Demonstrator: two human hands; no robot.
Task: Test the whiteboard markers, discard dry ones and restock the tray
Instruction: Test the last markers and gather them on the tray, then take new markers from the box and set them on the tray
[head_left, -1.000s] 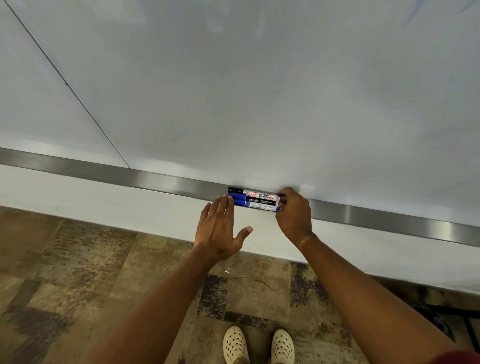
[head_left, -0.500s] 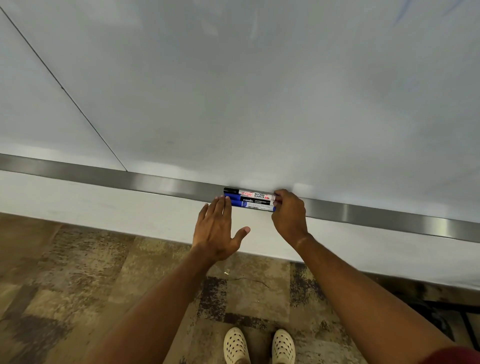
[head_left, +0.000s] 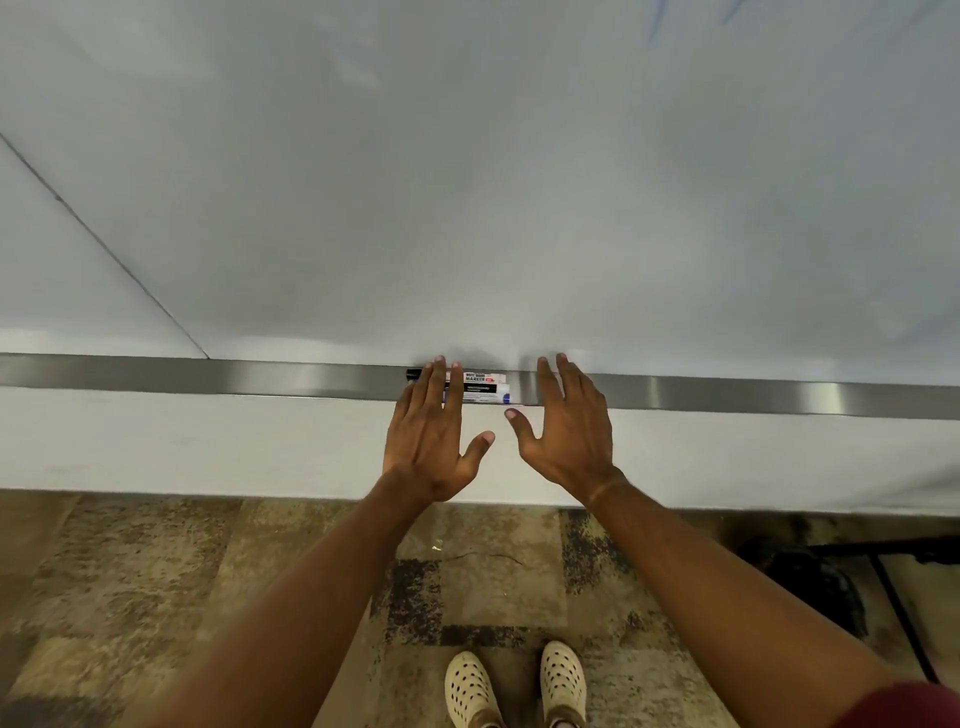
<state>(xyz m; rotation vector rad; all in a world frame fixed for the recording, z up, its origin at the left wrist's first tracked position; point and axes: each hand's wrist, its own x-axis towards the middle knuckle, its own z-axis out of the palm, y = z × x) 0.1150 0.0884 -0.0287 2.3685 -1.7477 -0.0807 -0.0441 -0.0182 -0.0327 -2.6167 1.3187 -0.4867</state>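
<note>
two markers lie side by side in the metal tray (head_left: 234, 375) under the whiteboard (head_left: 467, 182); the upper marker (head_left: 480, 376) reads "marker", the lower marker (head_left: 485, 393) has illegible print. left hand (head_left: 431, 441) flat, fingers straight over their left ends; right hand (head_left: 569, 434) spread beside them, holding nothing.

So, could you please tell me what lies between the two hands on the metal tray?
In the head view, two labelled whiteboard markers lie side by side between the left hand and right hand.

— The marker tray (head_left: 208, 375)?
— Brushed metal with a dull sheen. The whiteboard (head_left: 467, 182) above it is smooth and glossy.
— Below the tray?
— Mottled, rough-looking carpet (head_left: 130, 597); perforated, matt clogs (head_left: 470, 688).
</note>
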